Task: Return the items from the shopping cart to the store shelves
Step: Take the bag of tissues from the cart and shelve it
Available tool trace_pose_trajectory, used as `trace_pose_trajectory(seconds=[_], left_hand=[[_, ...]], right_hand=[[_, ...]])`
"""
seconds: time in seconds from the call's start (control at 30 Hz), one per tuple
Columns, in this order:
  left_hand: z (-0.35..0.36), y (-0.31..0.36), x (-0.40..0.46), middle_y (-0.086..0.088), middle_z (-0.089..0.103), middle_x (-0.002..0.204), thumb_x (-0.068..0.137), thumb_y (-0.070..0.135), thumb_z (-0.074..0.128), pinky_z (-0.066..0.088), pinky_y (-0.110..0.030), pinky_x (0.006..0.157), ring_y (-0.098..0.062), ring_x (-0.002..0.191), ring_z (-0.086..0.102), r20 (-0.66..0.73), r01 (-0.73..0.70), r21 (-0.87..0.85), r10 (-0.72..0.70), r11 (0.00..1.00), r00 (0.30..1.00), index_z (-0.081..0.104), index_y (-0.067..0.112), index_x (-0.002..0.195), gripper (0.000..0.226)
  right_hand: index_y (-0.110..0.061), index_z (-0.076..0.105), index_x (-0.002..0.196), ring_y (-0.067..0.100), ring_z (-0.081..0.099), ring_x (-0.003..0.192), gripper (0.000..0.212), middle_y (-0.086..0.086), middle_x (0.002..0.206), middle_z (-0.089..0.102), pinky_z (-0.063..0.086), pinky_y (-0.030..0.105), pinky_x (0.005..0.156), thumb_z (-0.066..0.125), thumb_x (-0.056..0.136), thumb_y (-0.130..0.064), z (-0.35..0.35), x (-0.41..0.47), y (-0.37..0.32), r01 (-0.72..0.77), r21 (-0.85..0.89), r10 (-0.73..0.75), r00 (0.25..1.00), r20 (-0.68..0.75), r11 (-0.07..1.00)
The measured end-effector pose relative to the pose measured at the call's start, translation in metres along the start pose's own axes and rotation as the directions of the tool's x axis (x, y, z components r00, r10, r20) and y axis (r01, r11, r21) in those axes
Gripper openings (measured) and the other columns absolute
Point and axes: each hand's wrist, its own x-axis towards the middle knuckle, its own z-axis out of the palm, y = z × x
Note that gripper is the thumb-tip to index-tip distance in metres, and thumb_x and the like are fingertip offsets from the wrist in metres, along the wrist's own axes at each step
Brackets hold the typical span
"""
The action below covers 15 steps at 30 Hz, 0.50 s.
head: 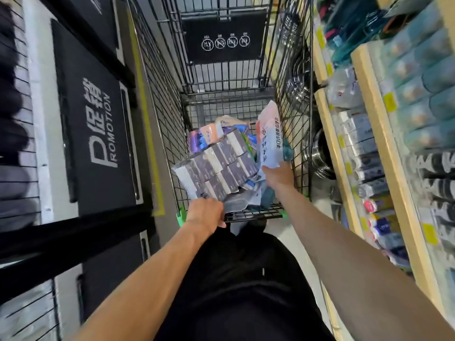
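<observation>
A black wire shopping cart (pixel 162 99) stands in front of me with packaged goods piled at its near end. My left hand (pixel 205 214) is closed over the near rim of the cart beside a large purple-and-white multipack (pixel 216 166). Inside the cart on the right, my right hand (pixel 279 175) grips the lower end of a tall pink, white and blue packet (pixel 268 134) that stands upright against the cart's right wall. Smaller pink and blue packs (pixel 209 135) lie behind the multipack.
Wooden-edged store shelves (pixel 369 134) run along the right, stocked with boxes, tubes and blue packs. Stacked steel pots (pixel 320 156) sit low between cart and shelves. A black "PROMOTION" display (pixel 98 124) and a black rail (pixel 73 237) stand on the left.
</observation>
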Motion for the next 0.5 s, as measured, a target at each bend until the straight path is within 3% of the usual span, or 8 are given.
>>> trace_pose_trajectory(seconds=[0.1, 0.2, 0.3, 0.43, 0.5], left_hand=[[0.000, -0.004, 0.006, 0.001, 0.071, 0.115, 0.083, 0.050, 0.072, 0.055, -0.034, 0.084, -0.023, 0.107, 0.068, 0.068, 0.003, -0.043, 0.000, 0.999, 0.998, 0.071, 0.026, 0.116, 0.041], [0.003, -0.014, 0.013, 0.001, 0.073, 0.111, 0.078, 0.051, 0.076, 0.057, -0.037, 0.087, -0.023, 0.104, 0.069, 0.150, 0.003, -0.090, 0.010, 0.996, 0.989, 0.073, 0.023, 0.113, 0.045], [0.004, -0.020, 0.018, 0.004, 0.075, 0.108, 0.078, 0.052, 0.075, 0.057, -0.039, 0.089, -0.022, 0.101, 0.070, 0.199, 0.000, -0.146, 0.029, 0.989, 0.980, 0.073, 0.021, 0.111, 0.045], [-0.001, -0.022, 0.026, 0.000, 0.074, 0.107, 0.091, 0.035, 0.064, 0.055, -0.038, 0.092, -0.024, 0.098, 0.069, 0.116, 0.021, -0.333, 0.019, 0.943, 0.993, 0.073, 0.022, 0.105, 0.021], [-0.006, -0.023, 0.031, 0.001, 0.073, 0.110, 0.092, 0.037, 0.061, 0.052, -0.037, 0.097, -0.024, 0.104, 0.068, 0.108, 0.008, -0.412, 0.040, 0.911, 0.993, 0.073, 0.029, 0.105, 0.019]], right_hand=[[-0.007, 0.042, 0.133, 0.031, 0.070, 0.090, 0.052, 0.015, 0.126, 0.062, 0.059, 0.049, 0.084, 0.061, 0.086, -0.016, 0.003, 0.021, 0.003, -0.117, 0.124, 0.124, 0.991, -0.050, 0.985], [0.002, 0.040, 0.134, 0.029, 0.070, 0.093, 0.040, 0.017, 0.119, 0.065, 0.058, 0.044, 0.089, 0.049, 0.095, 0.002, 0.006, 0.019, 0.002, -0.202, 0.204, 0.200, 0.979, 0.032, 0.958], [0.001, 0.044, 0.133, 0.027, 0.071, 0.081, 0.046, 0.018, 0.105, 0.065, 0.063, 0.038, 0.073, 0.058, 0.090, -0.002, 0.003, 0.016, 0.000, -0.229, 0.350, 0.217, 0.973, 0.074, 0.908], [0.001, 0.052, 0.125, 0.024, 0.070, 0.059, 0.032, 0.011, 0.080, 0.070, 0.058, 0.029, 0.046, 0.058, 0.095, -0.007, 0.013, 0.016, -0.005, -0.364, 0.254, 0.354, 0.931, 0.086, 0.896], [0.002, 0.057, 0.110, 0.021, 0.064, 0.051, 0.016, 0.009, 0.059, 0.068, 0.054, 0.030, 0.050, 0.056, 0.098, -0.009, 0.014, 0.015, -0.003, -0.383, 0.172, 0.375, 0.924, 0.074, 0.908]])
